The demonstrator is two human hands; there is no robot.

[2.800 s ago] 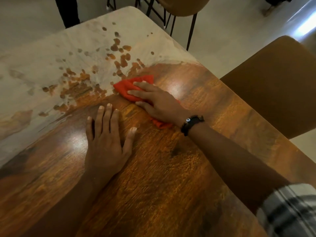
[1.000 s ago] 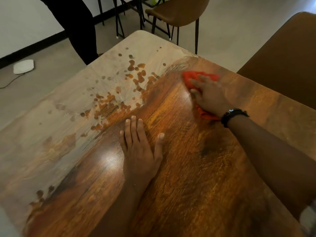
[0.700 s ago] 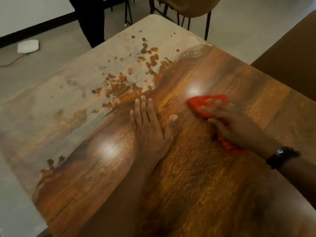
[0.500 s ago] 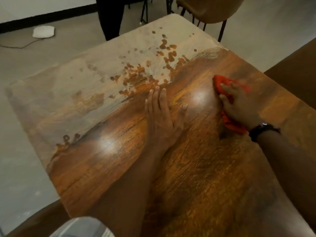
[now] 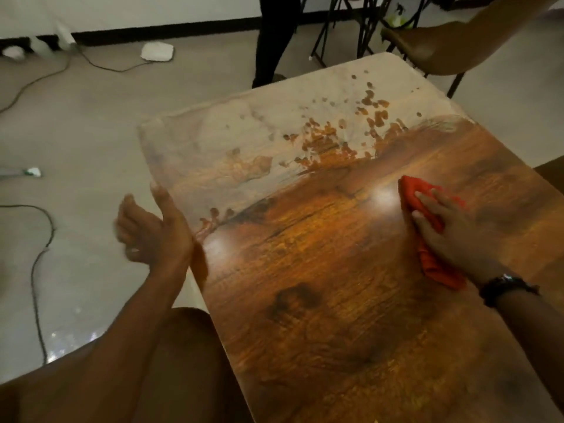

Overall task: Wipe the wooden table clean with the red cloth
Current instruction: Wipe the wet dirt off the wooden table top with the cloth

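Note:
The wooden table fills the middle and right of the head view. Its near part is shiny brown; its far part is covered by a pale dusty film with brown spots. My right hand lies flat on the red cloth, pressing it onto the table at the right side. The cloth sticks out beyond my fingertips and behind my palm. My left hand is off the table, in the air beside its left edge, palm turned inward, fingers loosely curled and holding nothing.
A brown chair stands past the table's far right corner, another brown seat below its left edge. A person's dark legs stand beyond the far edge. Cables and a white device lie on the floor at left.
My left hand has lifted off the tabletop and swung out past the left edge. My right hand keeps sliding the cloth over the right side. The view has turned left.

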